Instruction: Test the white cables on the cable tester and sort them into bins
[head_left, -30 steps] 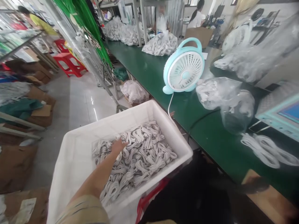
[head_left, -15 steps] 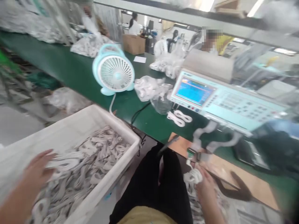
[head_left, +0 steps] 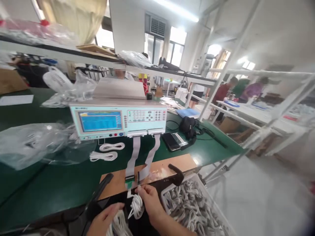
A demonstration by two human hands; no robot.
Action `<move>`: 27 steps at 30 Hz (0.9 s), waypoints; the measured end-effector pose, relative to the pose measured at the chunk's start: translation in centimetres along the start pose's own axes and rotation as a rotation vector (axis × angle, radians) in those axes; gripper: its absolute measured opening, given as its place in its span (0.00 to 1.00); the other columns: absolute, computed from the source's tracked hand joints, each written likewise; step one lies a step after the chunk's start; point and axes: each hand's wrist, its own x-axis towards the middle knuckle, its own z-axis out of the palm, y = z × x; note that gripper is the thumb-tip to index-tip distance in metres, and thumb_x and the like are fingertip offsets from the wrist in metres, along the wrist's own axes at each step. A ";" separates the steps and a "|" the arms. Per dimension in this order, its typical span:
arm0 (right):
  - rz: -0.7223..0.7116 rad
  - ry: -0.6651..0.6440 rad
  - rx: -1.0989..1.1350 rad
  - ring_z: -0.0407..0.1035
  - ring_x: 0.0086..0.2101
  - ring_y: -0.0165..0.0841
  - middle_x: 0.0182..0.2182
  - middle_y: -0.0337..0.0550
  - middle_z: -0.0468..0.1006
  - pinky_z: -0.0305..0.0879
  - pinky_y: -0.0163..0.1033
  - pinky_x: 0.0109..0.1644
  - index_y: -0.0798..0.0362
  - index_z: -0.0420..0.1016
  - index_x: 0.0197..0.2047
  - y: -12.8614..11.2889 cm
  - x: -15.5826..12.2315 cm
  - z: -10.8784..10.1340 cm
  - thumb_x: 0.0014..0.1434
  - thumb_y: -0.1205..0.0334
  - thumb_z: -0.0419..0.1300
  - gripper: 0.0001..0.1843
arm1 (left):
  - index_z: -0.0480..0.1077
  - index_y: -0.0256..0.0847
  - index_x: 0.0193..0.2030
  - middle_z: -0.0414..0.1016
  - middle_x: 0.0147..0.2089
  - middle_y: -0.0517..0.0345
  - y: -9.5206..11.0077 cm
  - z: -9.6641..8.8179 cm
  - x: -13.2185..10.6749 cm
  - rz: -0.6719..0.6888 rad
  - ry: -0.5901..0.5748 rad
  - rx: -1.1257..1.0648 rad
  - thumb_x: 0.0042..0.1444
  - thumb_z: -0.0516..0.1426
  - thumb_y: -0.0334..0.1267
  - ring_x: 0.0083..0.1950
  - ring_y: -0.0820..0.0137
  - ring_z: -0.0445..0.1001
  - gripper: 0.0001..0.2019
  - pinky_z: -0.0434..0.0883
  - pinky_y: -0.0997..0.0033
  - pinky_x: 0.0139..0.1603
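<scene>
My right hand is closed on a coiled white cable, with finger and thumb at its upper end by the connectors. One white plug of this cable sits at the small green circuit board at the end of a grey ribbon cable. My left hand is wrapped around a bundle of white cables at the bottom of the view, partly cut off by the frame edge. Both ribbon cables run up to the tester, whose blue screen is lit.
Two coiled white cables lie before the tester. A wooden board with black clamps lines the green table's edge. At lower right stands a white bin of cables. A phone-like black device and plastic bags lie on the table.
The view has swung to the right, away from the large bin and the fan. My left hand has come from that bin to beside my right hand, now with a cable bundle in it.
</scene>
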 end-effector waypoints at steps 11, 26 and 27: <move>-0.045 0.073 -0.131 0.50 0.19 0.26 0.15 0.32 0.58 0.47 0.32 0.23 0.53 0.61 0.19 0.6 -1.3 0.7 0.47 0.53 0.56 0.14 | 0.74 0.37 0.29 0.74 0.21 0.61 1.4 3.1 0.1 -0.195 -0.057 -0.135 0.30 0.66 0.43 0.24 0.66 0.72 0.17 0.67 0.74 0.21; 0.017 0.401 -0.715 0.65 0.33 0.35 0.26 0.40 0.68 0.61 0.39 0.40 0.54 0.70 0.28 -1.1 -4.3 -21.3 0.46 0.62 0.61 0.05 | 0.69 0.36 0.37 0.77 0.29 0.53 -1.2 5.6 -3.3 -0.322 -0.320 -0.329 0.43 0.64 0.39 0.23 0.71 0.72 0.15 0.62 0.79 0.18; -0.036 0.381 -0.741 0.65 0.34 0.36 0.30 0.43 0.70 0.61 0.40 0.42 0.55 0.72 0.32 -1.2 -4.5 -21.3 0.46 0.61 0.63 0.09 | 0.69 0.35 0.37 0.77 0.29 0.53 -1.3 5.7 -3.3 -0.305 -0.324 -0.334 0.44 0.63 0.39 0.23 0.72 0.72 0.15 0.61 0.79 0.18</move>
